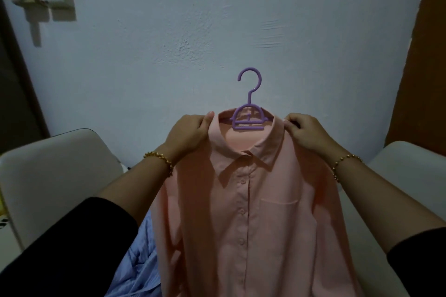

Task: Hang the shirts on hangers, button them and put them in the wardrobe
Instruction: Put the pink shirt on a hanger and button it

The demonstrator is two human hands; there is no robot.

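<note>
Pale blue wall [169,31] behind a buttoned pink shirt [253,212] on a purple hanger [248,116], held up at centre. Left hand [190,134] and right hand [306,132], fingers curled closed, each pinch one shoulder beside the collar. No legible writing.

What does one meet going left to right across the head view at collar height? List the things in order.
White chair back → left hand → purple hanger inside the pink shirt collar → right hand → second white chair.
</note>
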